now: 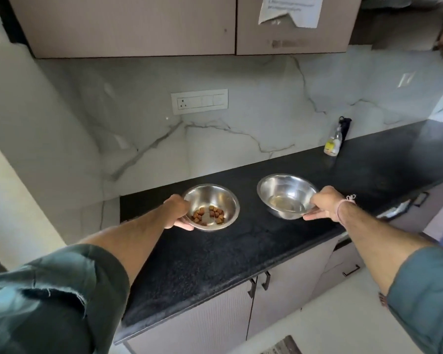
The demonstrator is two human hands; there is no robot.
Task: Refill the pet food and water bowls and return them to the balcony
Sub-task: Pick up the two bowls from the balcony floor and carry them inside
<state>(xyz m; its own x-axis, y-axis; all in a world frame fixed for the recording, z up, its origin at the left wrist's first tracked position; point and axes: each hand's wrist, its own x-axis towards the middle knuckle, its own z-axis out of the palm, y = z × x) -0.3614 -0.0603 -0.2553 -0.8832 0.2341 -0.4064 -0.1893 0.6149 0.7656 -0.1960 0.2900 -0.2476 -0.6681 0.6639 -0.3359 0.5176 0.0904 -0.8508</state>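
Green sleeves (49,302) rolled up on both forearms, both arms reaching out over black speckled countertop (215,264). Left hand (178,212) grips near rim of steel food bowl (225,198), thumb on top, fingers curled under. Small pile of brown kibble (211,214) sits in bowl bottom. Right hand (322,206) grips right rim of steel water bowl (281,187), fingers underneath; shallow clear liquid inside. Pink thread band (344,204) on right wrist. Bowls are side by side and apart, at or just above counter; cannot tell if resting. Spray bottle (334,141) stands farther right against marble backsplash (241,118). White switch plate (199,101) on wall, paper notice (289,8) on upper cabinet (133,24).
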